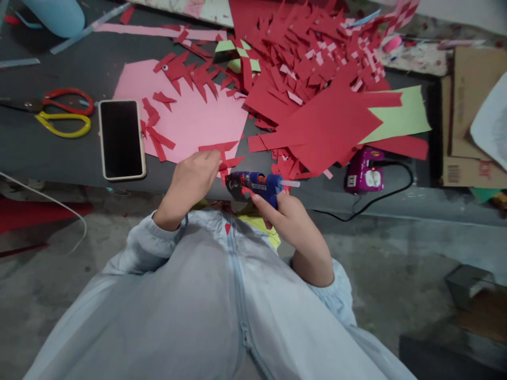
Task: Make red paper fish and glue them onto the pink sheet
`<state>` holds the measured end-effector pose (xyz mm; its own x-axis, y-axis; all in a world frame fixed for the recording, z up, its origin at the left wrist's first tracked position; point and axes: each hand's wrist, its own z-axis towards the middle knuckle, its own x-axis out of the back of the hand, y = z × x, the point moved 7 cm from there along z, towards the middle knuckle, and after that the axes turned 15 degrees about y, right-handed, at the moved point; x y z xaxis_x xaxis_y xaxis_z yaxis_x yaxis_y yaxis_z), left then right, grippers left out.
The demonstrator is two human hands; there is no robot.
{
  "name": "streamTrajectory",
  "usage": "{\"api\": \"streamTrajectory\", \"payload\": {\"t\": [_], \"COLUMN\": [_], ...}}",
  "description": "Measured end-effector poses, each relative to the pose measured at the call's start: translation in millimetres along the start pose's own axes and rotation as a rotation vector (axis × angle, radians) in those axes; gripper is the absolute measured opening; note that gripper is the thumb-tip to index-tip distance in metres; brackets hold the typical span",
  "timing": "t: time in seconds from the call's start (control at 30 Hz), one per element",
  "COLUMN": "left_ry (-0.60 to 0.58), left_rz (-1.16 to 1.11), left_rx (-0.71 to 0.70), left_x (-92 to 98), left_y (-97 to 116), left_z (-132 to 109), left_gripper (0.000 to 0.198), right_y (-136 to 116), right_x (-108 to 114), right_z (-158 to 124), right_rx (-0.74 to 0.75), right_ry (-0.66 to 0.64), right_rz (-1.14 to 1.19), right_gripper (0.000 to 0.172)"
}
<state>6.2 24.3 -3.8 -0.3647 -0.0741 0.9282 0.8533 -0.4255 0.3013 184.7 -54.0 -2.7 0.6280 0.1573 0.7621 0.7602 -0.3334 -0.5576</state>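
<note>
Gluing seems to be the step in hand: the right hand (288, 214) is gripping the glue gun (259, 182) beside red paper strips (233, 162) at the pink sheet's (198, 119) near edge. The left hand (194, 175) is bunching its fingers there, any pinch hidden; the next move is probably calling for steadiness.

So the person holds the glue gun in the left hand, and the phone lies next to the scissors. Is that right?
Not quite: the head view shows the glue gun in the right hand, not the left hand. The phone does lie next to the scissors.
</note>
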Motion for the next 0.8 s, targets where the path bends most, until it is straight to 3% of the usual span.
{"api": "streamTrajectory", "payload": {"t": [0.13, 0.37, 0.63, 0.8], "left_ry": [0.012, 0.031, 0.030, 0.004], "left_rz": [0.000, 0.023, -0.024, -0.018], "left_rx": [-0.009, -0.042, -0.112, -0.189], "left_x": [0.3, 3.2, 8.3, 5.1], "left_y": [0.6, 4.0, 9.9, 11.8], "left_z": [-0.5, -3.1, -12.8, -17.5], "left_gripper": [0.025, 0.026, 0.032, 0.034], "right_y": [0.2, 1.5, 16.3, 18.5], "right_x": [0.0, 0.1, 23.9, 26.4], "right_z": [-0.7, 3.4, -4.3, -4.1], "right_rx": [-0.002, 0.004, -0.031, -0.044], "right_ry": [-0.008, 0.086, 0.159, 0.160], "right_rz": [0.009, 0.091, 0.242, 0.272], "right_gripper": [0.053, 0.050, 0.057, 0.058]}}
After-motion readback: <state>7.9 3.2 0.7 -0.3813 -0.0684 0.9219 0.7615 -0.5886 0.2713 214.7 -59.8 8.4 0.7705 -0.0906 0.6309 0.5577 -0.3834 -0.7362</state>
